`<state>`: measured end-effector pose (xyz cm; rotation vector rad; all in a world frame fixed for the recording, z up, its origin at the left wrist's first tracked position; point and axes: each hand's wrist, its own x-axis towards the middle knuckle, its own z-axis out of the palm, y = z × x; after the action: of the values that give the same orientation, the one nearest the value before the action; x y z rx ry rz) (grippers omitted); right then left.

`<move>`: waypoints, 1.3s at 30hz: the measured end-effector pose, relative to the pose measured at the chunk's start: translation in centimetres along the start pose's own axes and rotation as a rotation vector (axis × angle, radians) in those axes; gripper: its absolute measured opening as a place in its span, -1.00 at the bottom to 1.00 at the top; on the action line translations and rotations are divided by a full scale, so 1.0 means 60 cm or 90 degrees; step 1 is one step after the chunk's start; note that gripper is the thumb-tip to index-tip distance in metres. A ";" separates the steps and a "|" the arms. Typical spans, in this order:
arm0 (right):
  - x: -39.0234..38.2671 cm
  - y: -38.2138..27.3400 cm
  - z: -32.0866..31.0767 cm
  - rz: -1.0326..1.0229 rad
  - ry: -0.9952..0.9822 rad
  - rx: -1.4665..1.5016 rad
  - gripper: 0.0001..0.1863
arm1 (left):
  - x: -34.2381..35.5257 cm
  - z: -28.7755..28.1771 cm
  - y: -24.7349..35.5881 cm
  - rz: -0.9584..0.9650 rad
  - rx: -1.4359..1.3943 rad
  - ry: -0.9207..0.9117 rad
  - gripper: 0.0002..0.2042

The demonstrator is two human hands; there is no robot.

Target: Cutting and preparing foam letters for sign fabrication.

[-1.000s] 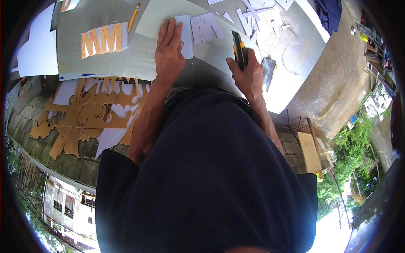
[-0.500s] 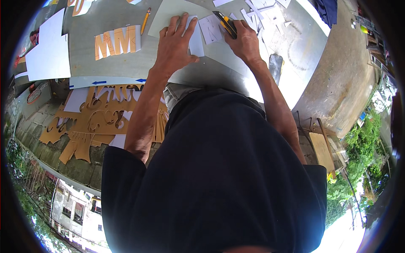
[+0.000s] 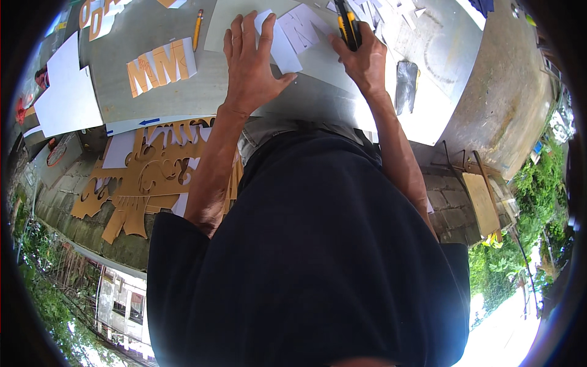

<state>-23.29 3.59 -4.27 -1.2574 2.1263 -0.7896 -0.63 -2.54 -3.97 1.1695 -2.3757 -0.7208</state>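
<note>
My left hand lies with fingers spread on the grey worktop sheet, its index finger and thumb by a plain white strip. To the right of that strip is a white piece with a drawn letter outline. A black-and-yellow utility knife sits in my right hand, its front end pointing away from me and cut off by the picture's top edge. The knife is held just right of the outlined piece; whether its blade is out, I cannot tell.
Brown-and-white cut letters and a yellow pencil lie on the table to the left. White offcuts are scattered at the far right, with a dark flat block nearer. Cut brown cardboard sheets lie lower left.
The knife has swung from leaning left to pointing more straight away, and my right hand has moved off the outlined piece. The white strip has turned to a slant. The whole view has shifted slightly.
</note>
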 end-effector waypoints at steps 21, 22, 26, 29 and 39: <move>-0.113 -0.042 0.041 0.331 -0.041 0.278 -0.67 | 0.005 0.052 -0.055 0.111 0.014 -0.015 -0.26; -0.113 -0.041 0.045 0.322 -0.026 0.287 -0.68 | 0.005 0.055 -0.053 0.098 0.030 -0.005 -0.27; -0.115 -0.034 0.054 0.318 -0.014 0.318 -0.70 | 0.007 0.054 -0.043 0.088 0.015 -0.006 -0.28; -0.115 -0.030 0.061 0.322 0.001 0.349 -0.71 | 0.008 0.056 -0.044 0.080 0.017 -0.003 -0.28; -0.123 -0.017 0.074 0.302 0.017 0.331 -0.74 | 0.012 0.061 -0.041 0.090 0.007 0.025 -0.31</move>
<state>-16.47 8.86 -5.42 -0.4537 1.9411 -1.0447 -1.59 -3.41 -8.24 0.9993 -2.4033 -0.6326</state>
